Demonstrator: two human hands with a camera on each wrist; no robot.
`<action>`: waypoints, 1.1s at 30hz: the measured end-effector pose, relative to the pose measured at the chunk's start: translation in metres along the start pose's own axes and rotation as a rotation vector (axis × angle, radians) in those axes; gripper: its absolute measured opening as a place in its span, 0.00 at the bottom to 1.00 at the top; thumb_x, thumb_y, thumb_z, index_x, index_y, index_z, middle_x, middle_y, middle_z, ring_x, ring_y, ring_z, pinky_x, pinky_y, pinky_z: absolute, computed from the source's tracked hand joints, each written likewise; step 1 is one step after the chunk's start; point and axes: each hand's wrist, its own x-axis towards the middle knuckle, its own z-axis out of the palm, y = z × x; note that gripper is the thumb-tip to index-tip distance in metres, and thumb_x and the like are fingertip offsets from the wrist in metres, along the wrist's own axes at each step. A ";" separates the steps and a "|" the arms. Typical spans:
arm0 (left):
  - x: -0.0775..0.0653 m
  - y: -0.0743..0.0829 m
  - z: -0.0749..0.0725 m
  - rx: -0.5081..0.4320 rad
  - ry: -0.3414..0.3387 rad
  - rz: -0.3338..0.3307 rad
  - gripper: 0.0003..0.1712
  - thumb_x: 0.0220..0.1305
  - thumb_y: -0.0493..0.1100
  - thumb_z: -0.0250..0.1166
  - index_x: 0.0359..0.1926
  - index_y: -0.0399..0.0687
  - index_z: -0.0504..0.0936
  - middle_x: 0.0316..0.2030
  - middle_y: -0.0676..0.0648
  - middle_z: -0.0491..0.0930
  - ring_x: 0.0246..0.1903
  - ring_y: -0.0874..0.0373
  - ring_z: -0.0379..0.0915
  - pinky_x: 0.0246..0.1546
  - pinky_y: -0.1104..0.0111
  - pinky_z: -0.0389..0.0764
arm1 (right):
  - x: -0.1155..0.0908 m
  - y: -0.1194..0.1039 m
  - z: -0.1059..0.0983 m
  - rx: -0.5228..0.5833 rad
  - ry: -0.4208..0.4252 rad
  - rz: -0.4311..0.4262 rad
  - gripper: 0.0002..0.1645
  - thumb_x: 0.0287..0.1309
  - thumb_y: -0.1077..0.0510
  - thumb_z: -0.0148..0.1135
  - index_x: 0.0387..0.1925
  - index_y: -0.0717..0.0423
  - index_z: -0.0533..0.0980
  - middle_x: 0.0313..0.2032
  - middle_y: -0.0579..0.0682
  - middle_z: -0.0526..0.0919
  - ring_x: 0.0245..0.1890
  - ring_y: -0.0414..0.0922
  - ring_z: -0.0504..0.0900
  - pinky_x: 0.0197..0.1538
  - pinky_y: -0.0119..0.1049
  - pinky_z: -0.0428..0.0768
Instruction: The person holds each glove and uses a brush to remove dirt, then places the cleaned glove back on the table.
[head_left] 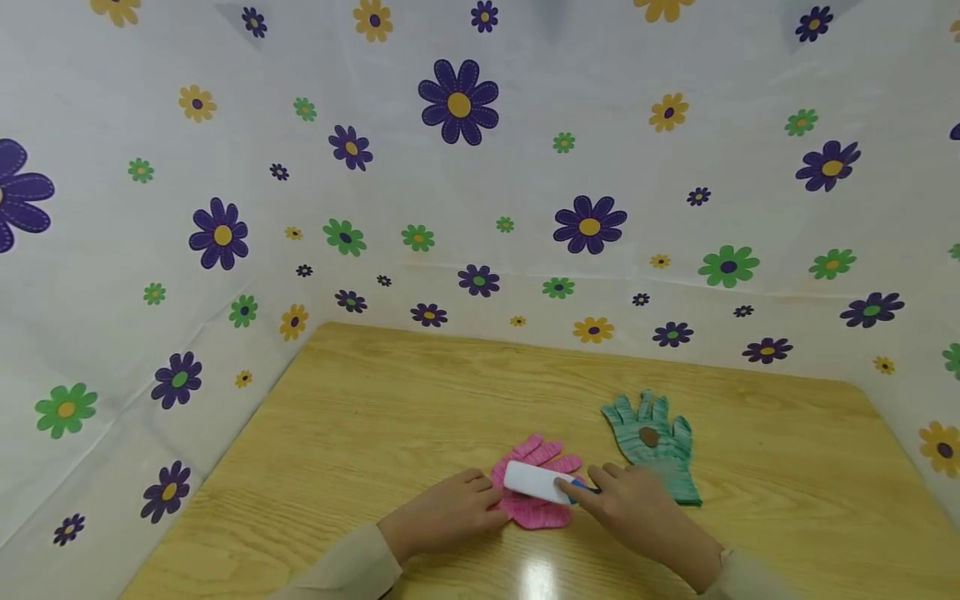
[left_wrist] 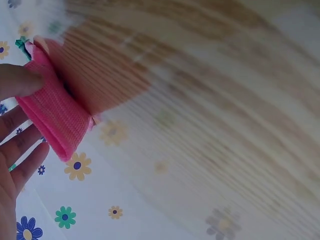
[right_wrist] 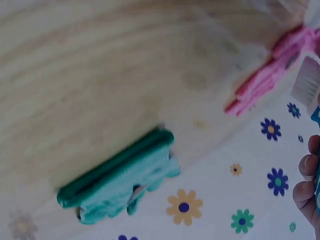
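Note:
A pink knit glove (head_left: 543,514) lies on the table in front of me. My left hand (head_left: 453,512) rests at its left edge; in the left wrist view, the thumb lies on the pink fabric and the other fingers are fairly straight. My right hand (head_left: 637,508) grips the handle of a brush (head_left: 536,482) with a white head and blue neck, the index finger stretched along it. The white head overlaps the middle of the glove and hides part of it. In the right wrist view, curled fingers (right_wrist: 306,192) wrap the handle at the edge.
Just beyond my right hand lies a green knit glove (head_left: 667,458) with a round brown spot on its palm, fingers pointing away. The wooden table (head_left: 375,400) is bordered at the back and sides by a white flower-print sheet (head_left: 525,183).

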 end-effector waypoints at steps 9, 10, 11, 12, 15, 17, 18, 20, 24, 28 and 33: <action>0.006 -0.003 -0.003 -0.012 -0.005 0.034 0.03 0.59 0.50 0.59 0.31 0.61 0.75 0.28 0.61 0.76 0.33 0.65 0.74 0.47 0.70 0.74 | -0.007 0.001 0.009 0.101 -0.085 0.025 0.26 0.48 0.54 0.69 0.53 0.38 0.77 0.27 0.44 0.75 0.19 0.35 0.66 0.21 0.25 0.64; 0.006 -0.003 -0.003 -0.015 -0.002 0.035 0.03 0.58 0.50 0.61 0.30 0.60 0.75 0.27 0.61 0.75 0.32 0.65 0.74 0.46 0.69 0.74 | -0.008 0.003 0.008 0.131 -0.070 0.057 0.25 0.50 0.54 0.67 0.52 0.39 0.78 0.25 0.43 0.72 0.19 0.33 0.62 0.21 0.23 0.62; 0.006 -0.003 -0.003 -0.015 0.000 0.035 0.04 0.56 0.50 0.62 0.29 0.60 0.74 0.27 0.61 0.75 0.31 0.65 0.74 0.46 0.69 0.74 | -0.008 0.005 0.008 0.159 -0.049 0.090 0.24 0.50 0.54 0.67 0.52 0.40 0.78 0.24 0.42 0.70 0.19 0.32 0.58 0.21 0.22 0.60; 0.007 -0.003 -0.002 -0.012 0.001 0.036 0.04 0.55 0.49 0.62 0.29 0.60 0.74 0.26 0.61 0.75 0.31 0.64 0.74 0.46 0.69 0.74 | -0.008 0.007 0.007 0.188 -0.021 0.121 0.23 0.51 0.54 0.66 0.51 0.40 0.79 0.23 0.41 0.67 0.19 0.31 0.54 0.21 0.21 0.57; 0.007 -0.003 -0.001 -0.017 -0.003 0.034 0.05 0.53 0.49 0.63 0.29 0.60 0.74 0.27 0.61 0.76 0.31 0.64 0.74 0.46 0.69 0.74 | -0.007 0.008 0.006 0.215 0.048 0.163 0.23 0.48 0.54 0.68 0.50 0.40 0.80 0.21 0.40 0.64 0.20 0.30 0.49 0.21 0.19 0.52; 0.008 -0.003 0.000 -0.029 -0.008 0.032 0.05 0.54 0.49 0.63 0.30 0.60 0.75 0.28 0.61 0.77 0.32 0.64 0.75 0.47 0.68 0.74 | -0.005 0.006 0.006 0.181 0.061 0.122 0.23 0.46 0.54 0.70 0.49 0.39 0.80 0.21 0.40 0.66 0.19 0.30 0.51 0.20 0.19 0.52; 0.008 -0.003 0.000 -0.037 -0.010 0.032 0.04 0.55 0.49 0.63 0.30 0.60 0.75 0.29 0.60 0.78 0.33 0.64 0.75 0.47 0.68 0.74 | -0.004 0.003 0.006 0.159 0.050 0.087 0.24 0.45 0.54 0.71 0.49 0.38 0.80 0.21 0.41 0.68 0.18 0.31 0.53 0.20 0.19 0.53; 0.008 -0.002 -0.001 -0.054 -0.014 0.036 0.04 0.57 0.49 0.62 0.30 0.59 0.75 0.29 0.60 0.78 0.33 0.64 0.76 0.47 0.68 0.75 | -0.002 -0.002 0.007 0.115 0.003 0.017 0.26 0.44 0.53 0.72 0.50 0.37 0.79 0.24 0.42 0.73 0.18 0.32 0.63 0.19 0.20 0.60; 0.009 0.001 -0.004 -0.070 -0.046 0.040 0.04 0.60 0.49 0.61 0.30 0.60 0.76 0.29 0.60 0.78 0.33 0.65 0.75 0.48 0.69 0.74 | -0.002 -0.006 0.007 0.080 -0.112 -0.055 0.28 0.47 0.54 0.70 0.53 0.38 0.77 0.33 0.45 0.78 0.27 0.38 0.77 0.24 0.28 0.74; 0.009 0.003 -0.004 -0.078 -0.052 0.040 0.04 0.60 0.50 0.60 0.29 0.61 0.77 0.28 0.61 0.77 0.31 0.66 0.73 0.47 0.70 0.73 | -0.007 0.006 0.008 0.083 -0.107 -0.060 0.28 0.49 0.55 0.69 0.55 0.39 0.76 0.31 0.46 0.77 0.27 0.38 0.75 0.25 0.27 0.74; 0.006 0.003 -0.002 -0.056 -0.031 0.033 0.07 0.63 0.51 0.58 0.28 0.61 0.77 0.27 0.61 0.76 0.30 0.66 0.72 0.46 0.70 0.74 | -0.013 0.023 0.011 0.067 -0.016 -0.032 0.24 0.72 0.52 0.34 0.53 0.42 0.77 0.28 0.45 0.75 0.24 0.37 0.72 0.24 0.26 0.72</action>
